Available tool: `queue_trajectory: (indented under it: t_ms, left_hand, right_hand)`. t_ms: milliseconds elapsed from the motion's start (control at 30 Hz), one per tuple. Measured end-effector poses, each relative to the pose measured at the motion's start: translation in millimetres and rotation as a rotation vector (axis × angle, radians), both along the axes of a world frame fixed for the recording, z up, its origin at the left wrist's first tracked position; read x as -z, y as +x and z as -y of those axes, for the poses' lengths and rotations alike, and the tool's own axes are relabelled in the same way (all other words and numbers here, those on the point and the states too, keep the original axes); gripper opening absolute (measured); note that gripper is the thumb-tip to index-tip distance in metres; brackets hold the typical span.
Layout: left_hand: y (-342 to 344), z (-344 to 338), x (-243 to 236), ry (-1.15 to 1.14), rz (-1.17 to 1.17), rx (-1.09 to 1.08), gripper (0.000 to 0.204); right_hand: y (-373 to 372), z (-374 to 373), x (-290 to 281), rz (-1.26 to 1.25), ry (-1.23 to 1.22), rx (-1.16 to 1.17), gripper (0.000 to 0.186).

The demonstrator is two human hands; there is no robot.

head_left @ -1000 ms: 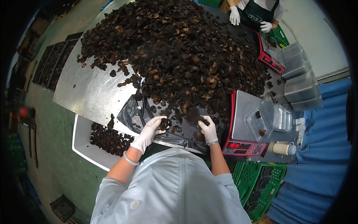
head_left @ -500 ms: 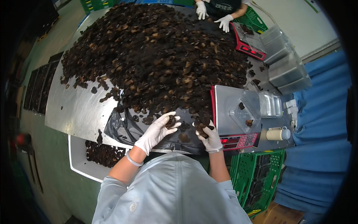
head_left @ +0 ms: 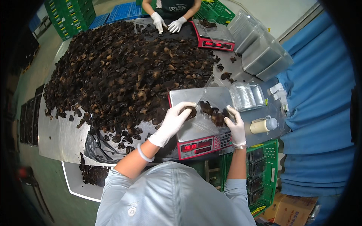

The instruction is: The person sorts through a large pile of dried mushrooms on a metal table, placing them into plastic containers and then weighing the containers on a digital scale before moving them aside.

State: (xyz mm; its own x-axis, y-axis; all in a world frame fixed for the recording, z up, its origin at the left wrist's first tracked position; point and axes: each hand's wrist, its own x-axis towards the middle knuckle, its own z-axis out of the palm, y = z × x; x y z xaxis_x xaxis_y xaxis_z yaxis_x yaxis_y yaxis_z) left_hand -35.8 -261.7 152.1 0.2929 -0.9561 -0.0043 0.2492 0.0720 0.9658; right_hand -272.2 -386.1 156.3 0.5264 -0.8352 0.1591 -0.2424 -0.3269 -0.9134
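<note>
My gloved left hand [head_left: 174,122] is closed on a dark brown wood ear mushroom [head_left: 192,113] over the left part of a red and silver scale [head_left: 183,96]. A clear plastic tray [head_left: 201,122] lies tilted on the scale's plate, with several wood ear mushrooms [head_left: 212,113] in it. My gloved right hand [head_left: 236,129] is at the tray's right side, thumb and fingers apart, their tips against or just beside those mushrooms. A large heap of wood ear mushrooms [head_left: 113,71] covers much of the metal table [head_left: 51,130].
Across the table, a person's gloved hands [head_left: 166,24] work beside a second red scale [head_left: 215,35]. Stacked clear trays [head_left: 264,52], more clear containers [head_left: 249,96] and a cream bottle [head_left: 263,125] stand right. Below are a green crate [head_left: 272,165] and a white bin [head_left: 71,177].
Both hands have moved right, from the heap's near edge to the scale. The mushrooms from my right hand now lie in the tray. My left hand still holds a mushroom. The view has shifted.
</note>
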Motion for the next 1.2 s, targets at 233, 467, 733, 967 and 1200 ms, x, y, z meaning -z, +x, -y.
queue_trajectory:
  t_ms: [233, 467, 733, 967, 1200]
  left_hand:
    - [-23.6, 28.4, 24.6, 0.033, 0.608, -0.078, 0.030]
    - [0.3, -34.5, 15.7, 0.216, 0.262, -0.348, 0.024]
    - [49.0, -196.0, 56.6, 0.357, 0.047, -0.829, 0.026]
    - [53.0, -292.9, 99.2, 0.539, 0.254, -1.023, 0.023]
    - [39.4, -261.9, 104.5, 0.528, 0.787, -0.766, 0.012]
  right_hand:
    - [-28.8, 2.9, -0.5, 0.129, 0.258, 0.116, 0.030]
    - [-34.0, 9.6, 31.2, -0.328, -0.116, 0.180, 0.048]
    - [4.2, 3.2, 27.3, -0.376, -0.196, 0.086, 0.059]
    - [22.7, -40.5, -20.7, -0.177, -0.260, 0.104, 0.027]
    - [129.6, -139.4, 22.2, -0.262, -0.085, -0.579, 0.022]
